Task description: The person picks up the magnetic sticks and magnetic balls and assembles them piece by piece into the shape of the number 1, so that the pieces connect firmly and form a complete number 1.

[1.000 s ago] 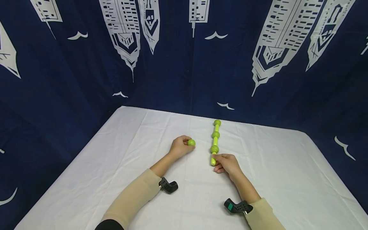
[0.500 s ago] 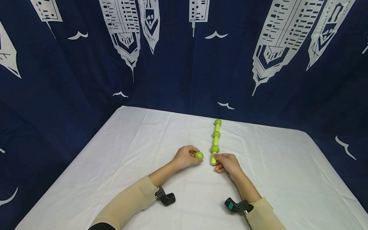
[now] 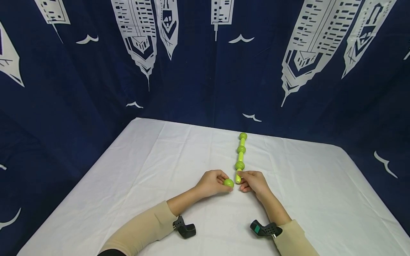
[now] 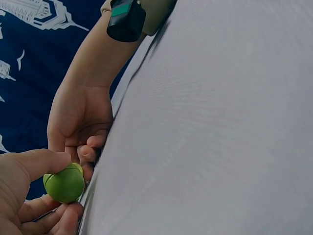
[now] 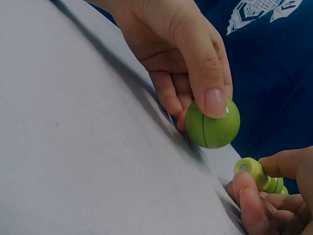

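Observation:
Between thumb and fingers my left hand point(image 3: 212, 183) pinches a green ball point(image 3: 229, 183) with a seam line around it, just above the white cloth. To its right, my right hand point(image 3: 255, 182) grips the near end of a chain of green balls point(image 3: 240, 165) and lighter yellow-green rods point(image 3: 238, 176), which runs away from me toward the back edge. In the right wrist view the nearest rod point(image 5: 249, 169) shows a grey disc in its end face, facing the ball point(image 5: 213, 123). A small gap separates ball and rod. The left wrist view shows the ball point(image 4: 64, 184) mostly hiding the chain.
A white cloth point(image 3: 179, 149) with fold creases covers the table. Behind it hangs a dark blue curtain point(image 3: 192, 92) with white building and bird prints. Black wrist devices point(image 3: 185, 227) sit on both forearms over beige sleeves point(image 3: 144, 225).
My left hand has carried the ball toward me and to the right, close to the chain's near end. The right hand and the chain have stayed almost still.

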A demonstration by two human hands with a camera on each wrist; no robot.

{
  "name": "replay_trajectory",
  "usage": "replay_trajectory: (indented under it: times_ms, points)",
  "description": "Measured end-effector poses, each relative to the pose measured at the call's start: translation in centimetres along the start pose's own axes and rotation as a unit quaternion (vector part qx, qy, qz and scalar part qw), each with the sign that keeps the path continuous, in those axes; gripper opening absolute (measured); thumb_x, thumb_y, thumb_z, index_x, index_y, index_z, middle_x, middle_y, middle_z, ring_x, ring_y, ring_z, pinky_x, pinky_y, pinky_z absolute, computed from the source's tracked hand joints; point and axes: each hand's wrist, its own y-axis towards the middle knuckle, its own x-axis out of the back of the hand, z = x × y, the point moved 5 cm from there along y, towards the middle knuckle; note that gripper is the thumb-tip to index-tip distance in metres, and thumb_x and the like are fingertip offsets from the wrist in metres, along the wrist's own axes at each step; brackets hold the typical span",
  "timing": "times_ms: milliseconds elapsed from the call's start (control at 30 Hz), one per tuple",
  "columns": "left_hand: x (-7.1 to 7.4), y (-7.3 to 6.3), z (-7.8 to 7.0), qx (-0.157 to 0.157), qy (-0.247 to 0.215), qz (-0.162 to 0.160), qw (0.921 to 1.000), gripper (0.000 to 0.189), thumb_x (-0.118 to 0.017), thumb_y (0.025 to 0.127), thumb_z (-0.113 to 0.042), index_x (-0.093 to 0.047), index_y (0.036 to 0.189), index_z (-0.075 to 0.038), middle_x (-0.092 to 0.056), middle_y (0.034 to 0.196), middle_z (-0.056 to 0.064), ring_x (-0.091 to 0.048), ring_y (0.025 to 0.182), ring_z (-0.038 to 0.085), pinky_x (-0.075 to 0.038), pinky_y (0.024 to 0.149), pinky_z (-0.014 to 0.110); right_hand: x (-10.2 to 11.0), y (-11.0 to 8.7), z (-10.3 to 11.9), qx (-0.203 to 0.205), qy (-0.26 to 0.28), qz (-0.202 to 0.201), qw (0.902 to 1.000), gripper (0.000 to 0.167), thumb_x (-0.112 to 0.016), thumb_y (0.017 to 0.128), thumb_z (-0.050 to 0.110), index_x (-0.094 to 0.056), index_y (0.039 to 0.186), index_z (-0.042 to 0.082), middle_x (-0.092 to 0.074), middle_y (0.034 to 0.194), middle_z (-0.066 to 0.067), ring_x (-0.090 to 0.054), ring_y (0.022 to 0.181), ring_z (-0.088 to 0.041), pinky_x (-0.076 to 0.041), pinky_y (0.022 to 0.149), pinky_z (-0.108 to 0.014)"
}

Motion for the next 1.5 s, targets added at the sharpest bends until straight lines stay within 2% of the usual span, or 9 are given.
replay_trajectory:
  times_ms: [333,700,1000,1133,1500]
  points:
    - [-0.6,-0.1,-0.3,-0.006,0.007,-0.013,0.9999,0.029,-0.088,0.070,-0.019,-0.068,0.087,-0.006,-0.063,0.074,-0.007,-0.057,0.067,0.003,-0.049,0.064,0.020,0.0,0.1,-0.1,-0.001,0.003,-0.001,1.0000,0.031,-0.062,0.095,0.020,-0.063,0.091,-0.011,-0.058,0.062,-0.002,-0.056,0.045,-0.006,-0.049,0.045,-0.019]
    - [-1.4,0.0,-0.6,0.006,0.015,-0.020,0.9997,0.028,-0.087,0.071,-0.026,-0.068,0.078,-0.007,-0.062,0.066,-0.007,-0.056,0.061,0.003,-0.046,0.057,0.019,0.0,0.2,-0.1,0.004,0.000,-0.004,1.0000,0.031,-0.061,0.095,0.019,-0.063,0.092,-0.012,-0.059,0.062,-0.002,-0.056,0.045,-0.005,-0.049,0.045,-0.018]
    - [-1.9,0.0,-0.9,0.014,0.010,-0.034,0.9993,0.033,-0.087,0.072,-0.033,-0.067,0.071,-0.008,-0.059,0.059,-0.007,-0.052,0.052,0.004,-0.041,0.047,0.019,0.0,0.2,-0.1,0.010,-0.008,-0.008,0.9999,0.029,-0.061,0.095,0.019,-0.064,0.084,-0.009,-0.058,0.057,-0.001,-0.055,0.043,-0.005,-0.047,0.043,-0.018]
    - [-1.9,0.0,-0.9,0.005,0.015,-0.043,0.9990,0.033,-0.086,0.072,-0.035,-0.066,0.068,-0.009,-0.058,0.060,-0.008,-0.050,0.053,0.004,-0.039,0.047,0.019,0.1,0.2,-0.1,0.015,-0.016,-0.010,0.9997,0.029,-0.062,0.094,0.019,-0.065,0.079,-0.006,-0.057,0.054,0.000,-0.051,0.040,-0.003,-0.044,0.040,-0.017]
    - [-2.0,-0.1,-0.8,0.013,0.027,-0.057,0.9979,0.038,-0.086,0.073,-0.037,-0.062,0.065,-0.009,-0.056,0.061,-0.007,-0.049,0.054,0.005,-0.039,0.047,0.020,0.0,0.1,0.1,0.014,-0.022,-0.009,0.9996,0.029,-0.062,0.094,0.019,-0.065,0.081,-0.007,-0.056,0.055,0.000,-0.049,0.039,-0.003,-0.042,0.039,-0.017]
